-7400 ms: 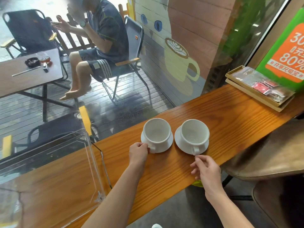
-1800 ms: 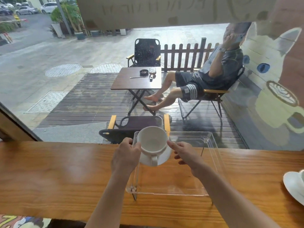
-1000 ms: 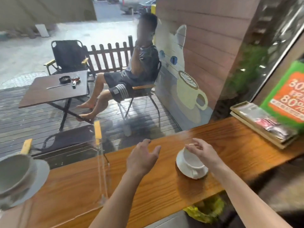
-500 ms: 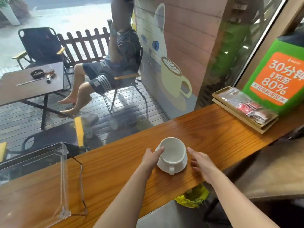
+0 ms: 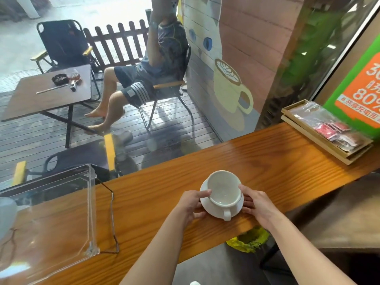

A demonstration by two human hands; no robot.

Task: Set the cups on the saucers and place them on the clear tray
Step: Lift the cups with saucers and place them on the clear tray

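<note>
A white cup [image 5: 224,189] sits on a white saucer [image 5: 213,210] near the front edge of the wooden counter [image 5: 277,161], handle toward me. My left hand [image 5: 192,204] grips the saucer's left side, thumb against the cup. On the saucer's right side, my right hand [image 5: 257,204] holds the rim, with its thumb at the cup's edge. The clear tray [image 5: 91,210] stands on the counter to the left. Part of another white cup [image 5: 6,214] shows inside it at the frame's left edge.
A wooden box of packets [image 5: 327,130] sits at the counter's far right, beside a green and orange sign [image 5: 362,93]. Behind the counter is a window; outside, a person sits on a chair [image 5: 162,79] by a table. A brown stool [image 5: 339,219] stands at lower right.
Both hands have closed in onto the saucer's two sides; half a second ago they were just reaching the cup. Earlier, the first cup and saucer went into the clear tray.
</note>
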